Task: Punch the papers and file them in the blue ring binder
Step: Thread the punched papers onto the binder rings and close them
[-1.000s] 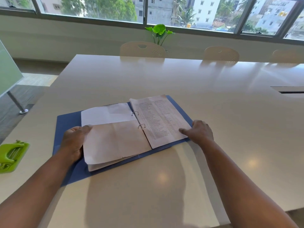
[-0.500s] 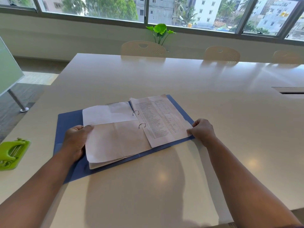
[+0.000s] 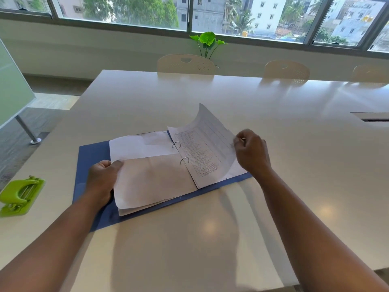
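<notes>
The blue ring binder (image 3: 90, 159) lies open on the white table, its two metal rings (image 3: 180, 151) standing at the spine. A stack of blank-faced papers (image 3: 151, 178) rests on its left half. My left hand (image 3: 102, 180) presses on that stack's left edge, thumb on the top sheet. On the right half lies a printed sheet (image 3: 202, 148) with a table of text. My right hand (image 3: 251, 153) pinches its right edge and holds it lifted, so the sheet curls upward. More paper lies flat beneath it.
A green hole punch (image 3: 20, 194) sits near the table's left edge. Chairs (image 3: 186, 64) line the far side, with a green plant (image 3: 207, 42) behind them under the windows. A cable slot (image 3: 372, 118) is cut into the table at right. A board stand stands on the floor at left.
My right hand went from resting on the right page's outer edge to pinching it and lifting it, so the printed sheet now curls up. My left hand has stayed on the left stack.
</notes>
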Motion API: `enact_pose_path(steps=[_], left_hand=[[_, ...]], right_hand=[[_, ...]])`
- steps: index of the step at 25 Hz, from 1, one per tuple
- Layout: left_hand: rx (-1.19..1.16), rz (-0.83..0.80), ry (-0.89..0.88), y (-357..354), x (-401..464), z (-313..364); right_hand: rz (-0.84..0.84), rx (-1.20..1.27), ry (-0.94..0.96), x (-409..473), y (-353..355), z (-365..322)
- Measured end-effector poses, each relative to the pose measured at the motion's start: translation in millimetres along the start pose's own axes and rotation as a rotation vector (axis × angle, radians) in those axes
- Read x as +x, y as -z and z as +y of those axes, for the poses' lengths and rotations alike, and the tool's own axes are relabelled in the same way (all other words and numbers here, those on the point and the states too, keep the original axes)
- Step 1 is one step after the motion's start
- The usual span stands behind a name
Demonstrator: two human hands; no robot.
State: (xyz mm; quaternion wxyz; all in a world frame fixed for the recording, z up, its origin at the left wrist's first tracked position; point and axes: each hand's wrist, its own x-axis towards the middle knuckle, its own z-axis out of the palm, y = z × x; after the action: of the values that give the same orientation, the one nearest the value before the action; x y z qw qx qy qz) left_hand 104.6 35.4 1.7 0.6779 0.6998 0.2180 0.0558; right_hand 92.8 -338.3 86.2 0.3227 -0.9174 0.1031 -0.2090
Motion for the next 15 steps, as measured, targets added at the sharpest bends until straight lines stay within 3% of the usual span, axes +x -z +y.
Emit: enact_pose_path(steps=[6, 10, 15], left_hand=[[0.037, 0.056, -0.098, 1, -7, 0], [-0.054, -0.092, -0.136, 1, -14, 2], [-0.090, -0.171, -0.051, 1, -14, 6]], right_hand=[[0.048, -0.094, 0.448, -38, -9, -88], [0.130, -0.171, 0.792, -85, -42, -125], [-0.073, -0.260, 0.990, -124, -89, -135]])
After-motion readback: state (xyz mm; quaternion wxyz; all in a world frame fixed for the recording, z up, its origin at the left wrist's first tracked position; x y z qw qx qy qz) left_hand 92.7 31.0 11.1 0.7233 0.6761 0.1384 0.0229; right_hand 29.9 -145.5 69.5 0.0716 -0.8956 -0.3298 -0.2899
